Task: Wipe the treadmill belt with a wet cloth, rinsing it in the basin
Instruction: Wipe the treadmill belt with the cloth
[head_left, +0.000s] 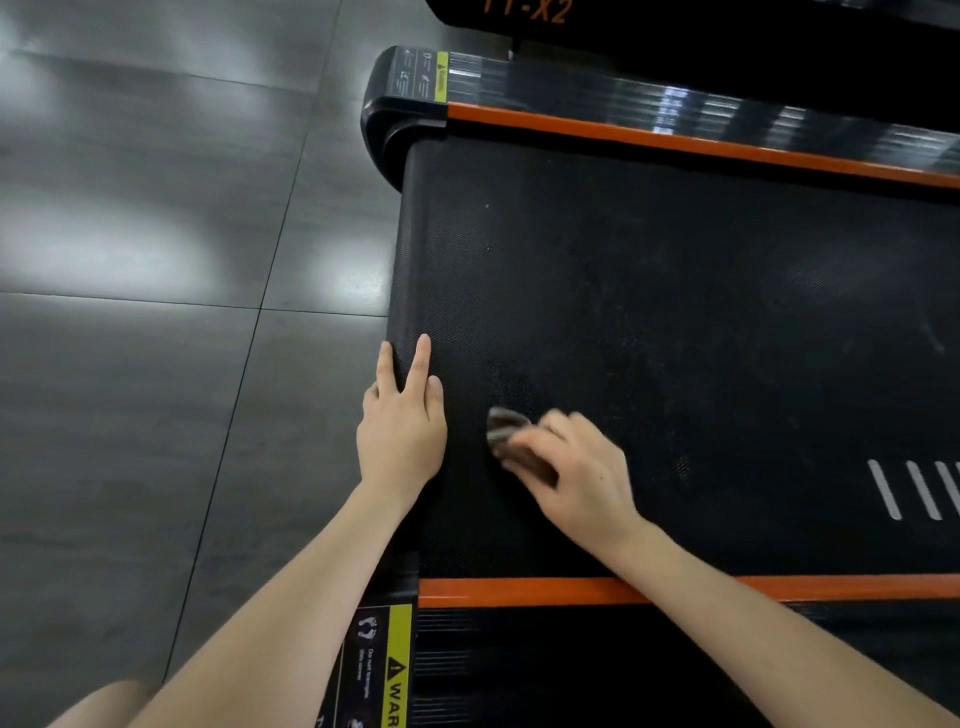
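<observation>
The black textured treadmill belt (675, 322) fills the right of the head view, with its rear end at the left. My left hand (402, 426) rests flat on the belt's rear edge, fingers straight and spread. My right hand (576, 467) grips a small dark grey-brown cloth (506, 431) and presses it on the belt just right of the left hand. The right hand and cloth are blurred. The basin is not in view.
Orange side rails run along the belt at the far side (675, 140) and near side (519, 592). A yellow warning label (397, 670) sits on the near foot rail. Glossy dark floor tiles (156, 312) lie to the left. Another black machine (675, 21) stands behind.
</observation>
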